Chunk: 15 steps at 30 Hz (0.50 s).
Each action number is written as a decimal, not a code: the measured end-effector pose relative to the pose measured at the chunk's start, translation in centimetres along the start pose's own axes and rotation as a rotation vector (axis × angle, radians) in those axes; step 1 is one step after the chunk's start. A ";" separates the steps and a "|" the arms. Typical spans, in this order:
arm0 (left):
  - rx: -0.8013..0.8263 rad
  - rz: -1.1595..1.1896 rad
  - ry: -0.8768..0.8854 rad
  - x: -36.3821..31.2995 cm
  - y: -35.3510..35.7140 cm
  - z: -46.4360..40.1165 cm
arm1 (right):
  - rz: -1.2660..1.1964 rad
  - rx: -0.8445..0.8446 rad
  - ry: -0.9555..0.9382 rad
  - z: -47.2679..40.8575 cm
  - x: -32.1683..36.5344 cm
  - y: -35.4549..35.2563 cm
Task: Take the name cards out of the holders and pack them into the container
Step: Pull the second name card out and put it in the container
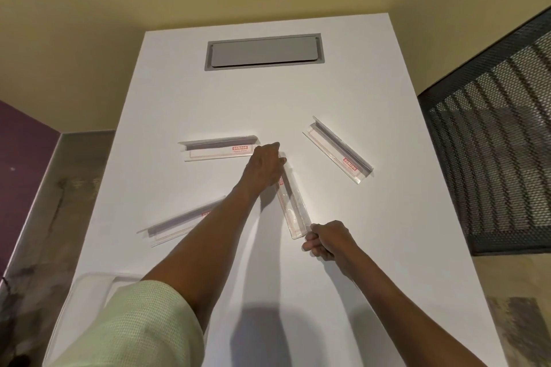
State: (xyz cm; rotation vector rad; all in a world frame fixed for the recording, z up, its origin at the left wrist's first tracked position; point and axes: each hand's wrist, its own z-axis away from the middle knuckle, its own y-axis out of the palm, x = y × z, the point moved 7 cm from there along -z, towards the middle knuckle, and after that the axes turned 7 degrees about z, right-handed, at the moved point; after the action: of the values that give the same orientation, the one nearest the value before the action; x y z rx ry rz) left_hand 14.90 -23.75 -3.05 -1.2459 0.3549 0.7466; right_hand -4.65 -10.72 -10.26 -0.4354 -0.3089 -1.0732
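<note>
The centre holder (290, 202) lies flat near the middle of the table (372, 247), its long axis running from about 11 o'clock down to 5 o'clock. It is clear plastic with a paper card (291, 211) inside, printed in red at the far end. By its look it is light, stiff and slick, likely to skid on the smooth top if pulled from one end only. The card is thin and would crease easily, so it probably wants a pinch at its exposed short edge and a pull straight along the sleeve.

The left hand (265, 165) reaches across and presses down on the holder's far end, fingers flat and spread, not closed around anything. The right hand (326, 240) is at the near end, fingers curled together at that end's edge; whether they already pinch the card or only the plastic I cannot tell. Both forearms are extended, the left crossing over another holder (179, 225) at 8 o'clock.

Two more holders sit apart: one (219, 148) at 10 o'clock, just beside the left fingertips, and one (338, 149) at 2 o'clock. The container (89, 286) shows at 7 o'clock on the table's near left edge, partly hidden by the sleeve (134, 328).
</note>
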 end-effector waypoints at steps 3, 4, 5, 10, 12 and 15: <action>0.007 -0.024 0.012 0.3 0.5 -0.2 | 0.011 -0.015 -0.015 0.3 0.2 -0.2; 0.013 -0.025 0.010 0.4 0.6 -0.2 | 0.009 -0.018 -0.018 0.4 0.2 -0.3; 0.021 -0.017 0.003 0.6 0.7 -0.3 | 0.001 -0.020 -0.018 0.4 0.3 -0.3; -0.007 -0.026 -0.010 1.0 0.4 -0.2 | -0.030 0.001 0.033 0.6 0.1 -0.3; -0.032 -0.044 -0.026 1.5 0.2 -0.2 | -0.035 0.025 0.038 0.8 0.1 -0.2; -0.104 -0.011 -0.047 1.5 -1.0 0.6 | -0.041 0.058 0.021 1.4 0.3 -0.1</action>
State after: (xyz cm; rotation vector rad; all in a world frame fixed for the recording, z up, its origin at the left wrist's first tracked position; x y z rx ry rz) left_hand 16.53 -22.87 -3.08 -1.3250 0.2738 0.7921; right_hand -4.65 -10.30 -8.86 -0.3674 -0.3304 -1.1059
